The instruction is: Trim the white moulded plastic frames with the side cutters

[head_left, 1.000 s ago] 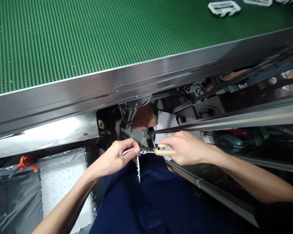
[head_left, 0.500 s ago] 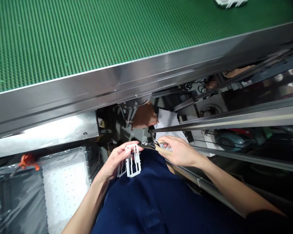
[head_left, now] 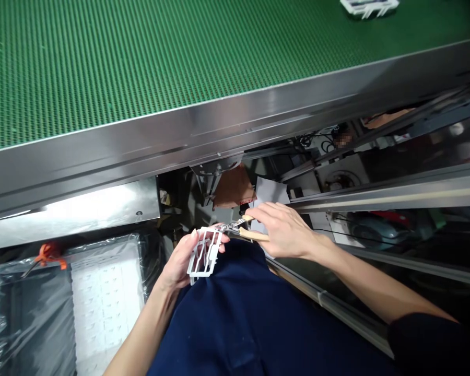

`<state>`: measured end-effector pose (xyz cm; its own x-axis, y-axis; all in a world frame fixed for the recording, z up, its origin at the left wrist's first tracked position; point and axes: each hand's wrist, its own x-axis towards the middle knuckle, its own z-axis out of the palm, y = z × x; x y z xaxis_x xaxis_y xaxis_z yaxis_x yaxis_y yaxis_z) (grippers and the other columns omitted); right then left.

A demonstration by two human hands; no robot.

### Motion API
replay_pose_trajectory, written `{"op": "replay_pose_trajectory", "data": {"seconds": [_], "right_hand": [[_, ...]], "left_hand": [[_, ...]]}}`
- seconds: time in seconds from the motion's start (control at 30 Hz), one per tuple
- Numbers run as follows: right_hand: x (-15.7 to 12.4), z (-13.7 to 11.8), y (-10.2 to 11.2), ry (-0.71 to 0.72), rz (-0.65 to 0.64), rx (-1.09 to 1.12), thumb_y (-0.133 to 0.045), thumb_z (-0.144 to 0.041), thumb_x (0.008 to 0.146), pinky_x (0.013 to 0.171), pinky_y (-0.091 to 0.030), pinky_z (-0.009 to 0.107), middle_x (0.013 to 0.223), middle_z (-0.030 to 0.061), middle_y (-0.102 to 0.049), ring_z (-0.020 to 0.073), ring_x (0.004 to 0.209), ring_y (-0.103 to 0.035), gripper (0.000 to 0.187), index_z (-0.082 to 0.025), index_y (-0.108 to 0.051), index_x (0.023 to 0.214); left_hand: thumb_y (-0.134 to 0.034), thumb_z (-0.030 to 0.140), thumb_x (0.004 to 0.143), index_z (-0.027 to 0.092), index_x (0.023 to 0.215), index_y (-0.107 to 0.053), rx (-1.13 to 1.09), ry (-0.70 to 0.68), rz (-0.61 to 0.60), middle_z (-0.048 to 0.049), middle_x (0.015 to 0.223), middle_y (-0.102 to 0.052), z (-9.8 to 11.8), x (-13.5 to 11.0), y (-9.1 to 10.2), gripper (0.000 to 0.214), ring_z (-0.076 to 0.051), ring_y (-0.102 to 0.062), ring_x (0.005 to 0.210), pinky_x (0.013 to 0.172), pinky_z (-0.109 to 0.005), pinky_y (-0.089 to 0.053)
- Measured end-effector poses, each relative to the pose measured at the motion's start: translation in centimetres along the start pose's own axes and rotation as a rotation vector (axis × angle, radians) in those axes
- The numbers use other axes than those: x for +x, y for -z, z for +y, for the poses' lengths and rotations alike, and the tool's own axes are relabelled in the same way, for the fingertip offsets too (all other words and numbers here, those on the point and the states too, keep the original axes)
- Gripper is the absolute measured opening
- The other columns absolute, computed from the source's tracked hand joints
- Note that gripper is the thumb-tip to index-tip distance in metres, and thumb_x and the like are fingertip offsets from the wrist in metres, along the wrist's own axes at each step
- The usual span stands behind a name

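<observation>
My left hand (head_left: pixel 183 257) grips a white plastic frame (head_left: pixel 204 253) with long open slots, held in front of my dark blue clothing. In my right hand (head_left: pixel 280 230) is a pair of cutting pliers (head_left: pixel 235 228) with pale yellow handles, their metal jaws pointing left. The jaws reach the upper right corner of the frame; whether they bite on it is too small to tell. A similar white plastic part (head_left: pixel 370 7) lies on the green conveyor belt (head_left: pixel 141 62) at the top right.
A metal rail (head_left: pixel 219 117) edges the belt. At lower left stands a plastic-lined box (head_left: pixel 31 313) with a white sheet (head_left: pixel 105 303) and an orange tie (head_left: pixel 50 255). Metal bars (head_left: pixel 395 196) run along the right. Brown cardboard (head_left: pixel 234 188) lies below the belt.
The pliers have moved left to the frame's corner and their handles have come closer together. The frame has turned in my left hand, showing its flat face.
</observation>
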<state>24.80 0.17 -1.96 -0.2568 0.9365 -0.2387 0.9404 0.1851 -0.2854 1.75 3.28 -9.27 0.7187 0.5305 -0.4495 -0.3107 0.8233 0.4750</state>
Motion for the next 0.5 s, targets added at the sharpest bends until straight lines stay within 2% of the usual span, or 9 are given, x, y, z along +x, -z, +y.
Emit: {"op": "replay_pose_trajectory", "data": {"seconds": [0.23, 0.5], "right_hand": [[0.04, 0.66, 0.37, 0.054, -0.072, -0.016, -0.049, -0.032, 0.079, 0.064, -0.031, 0.027, 0.086, 0.0049, -0.06, 0.0168, 0.075, -0.053, 0.029, -0.019, -0.055, 0.104], [0.08, 0.56, 0.98, -0.012, -0.154, 0.052, -0.05, -0.023, 0.075, 0.053, -0.021, 0.024, 0.069, -0.0005, -0.058, 0.012, 0.06, -0.049, 0.013, -0.021, -0.057, 0.085]], "left_hand": [[-0.055, 0.048, 0.083, 0.013, 0.111, -0.063, 0.036, 0.006, 0.015, -0.0107, 0.094, -0.068, 0.02, -0.13, -0.13, 0.046, -0.016, -0.062, 0.077, 0.061, -0.019, -0.05], [-0.055, 0.049, 0.082, 0.013, 0.11, -0.064, 0.085, 0.027, 0.027, -0.0117, 0.093, -0.067, -0.26, -0.04, 0.34, 0.047, -0.018, -0.061, 0.077, 0.059, -0.021, -0.048]]}}
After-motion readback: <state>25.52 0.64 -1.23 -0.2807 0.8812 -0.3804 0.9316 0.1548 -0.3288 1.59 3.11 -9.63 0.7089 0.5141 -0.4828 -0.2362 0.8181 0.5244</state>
